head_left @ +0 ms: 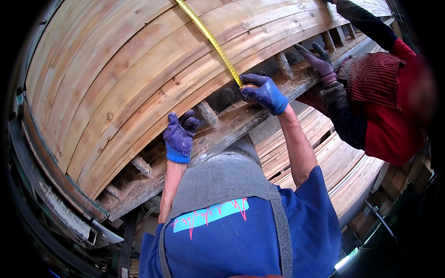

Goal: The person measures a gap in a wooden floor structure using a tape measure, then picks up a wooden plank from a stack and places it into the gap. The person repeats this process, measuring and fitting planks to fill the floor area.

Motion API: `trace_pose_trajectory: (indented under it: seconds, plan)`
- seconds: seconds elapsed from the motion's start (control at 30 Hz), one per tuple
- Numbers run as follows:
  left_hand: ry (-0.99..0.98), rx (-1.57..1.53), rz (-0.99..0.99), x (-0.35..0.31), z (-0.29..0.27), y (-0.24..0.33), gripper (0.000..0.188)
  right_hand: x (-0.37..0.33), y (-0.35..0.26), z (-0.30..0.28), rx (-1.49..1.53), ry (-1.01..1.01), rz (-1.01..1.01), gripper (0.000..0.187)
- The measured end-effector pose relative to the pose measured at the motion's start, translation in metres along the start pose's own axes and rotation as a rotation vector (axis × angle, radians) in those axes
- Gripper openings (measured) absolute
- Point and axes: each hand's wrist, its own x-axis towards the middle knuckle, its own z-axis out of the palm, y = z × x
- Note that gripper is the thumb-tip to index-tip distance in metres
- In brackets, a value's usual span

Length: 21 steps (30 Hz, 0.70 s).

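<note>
Wooden boards lie side by side in a wide layer before me. A yellow tape measure is drawn out across them, from the far edge of the picture to the near boards. My right hand, in a blue-purple glove, is closed round the tape measure's near end at the edge of the boards; its fingers hide most of what they grip. My left hand, gloved alike, is by the near board edge, thumb and bent fingers apart, with nothing visible in it.
A grimy rail with short roller-like bars runs along the boards' near side. On the right a co-worker in red reaches a gloved hand toward the rail. More boards lie behind the rail. A metal frame stands left.
</note>
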Motion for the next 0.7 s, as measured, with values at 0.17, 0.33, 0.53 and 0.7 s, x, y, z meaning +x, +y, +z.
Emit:
trace_pose_trajectory:
  seconds: [0.17,0.33,0.53,0.7]
  plan:
    - [0.066,0.060,0.042,-0.001,0.000,-0.004,0.030,-0.001,-0.001,-0.002,0.000,-0.013,0.047,0.040]
    - [0.097,0.068,0.067,-0.002,0.003,-0.005,0.029,-0.004,-0.008,-0.001,-0.010,-0.004,0.076,0.041]
    - [0.139,0.056,0.108,-0.001,0.005,-0.008,0.031,-0.002,-0.007,-0.003,-0.057,-0.024,0.094,0.039]
    - [0.150,0.044,0.113,0.000,0.007,-0.007,0.031,-0.002,-0.006,-0.003,-0.035,-0.026,0.121,0.041]
